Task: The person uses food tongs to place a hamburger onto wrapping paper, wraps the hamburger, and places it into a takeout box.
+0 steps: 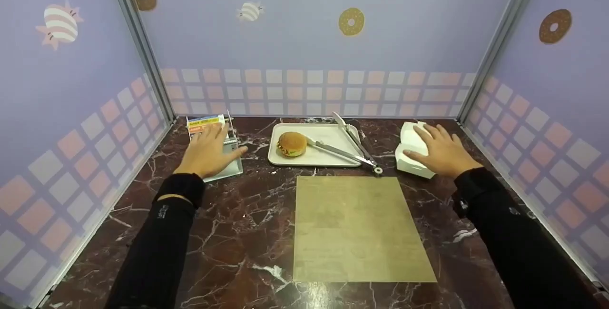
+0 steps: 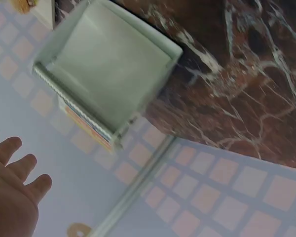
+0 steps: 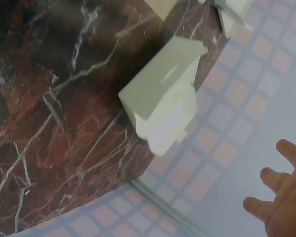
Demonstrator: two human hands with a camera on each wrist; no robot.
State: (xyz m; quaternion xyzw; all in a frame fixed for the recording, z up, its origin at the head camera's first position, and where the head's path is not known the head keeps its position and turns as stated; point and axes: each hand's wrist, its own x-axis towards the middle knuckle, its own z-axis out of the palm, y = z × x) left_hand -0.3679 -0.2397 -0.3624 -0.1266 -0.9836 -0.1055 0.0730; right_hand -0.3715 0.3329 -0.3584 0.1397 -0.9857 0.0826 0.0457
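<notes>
My left hand is held out with spread fingers over a pale, shallow holder with a ridged bar along one edge and a colourful printed panel. In the left wrist view the fingers stand apart from it. On the other side my right hand stretches out beside a white open-lidded paper box, and the right wrist view shows a gap between them. Between the hands, a burger sits at the left of a white tray. Metal tongs lie spread across the tray's right part, handle end over its front edge.
A tan sheet of paper lies flat on the dark marbled table, in front of the tray. Patterned walls enclose the back and both sides, with grey metal posts at the corners.
</notes>
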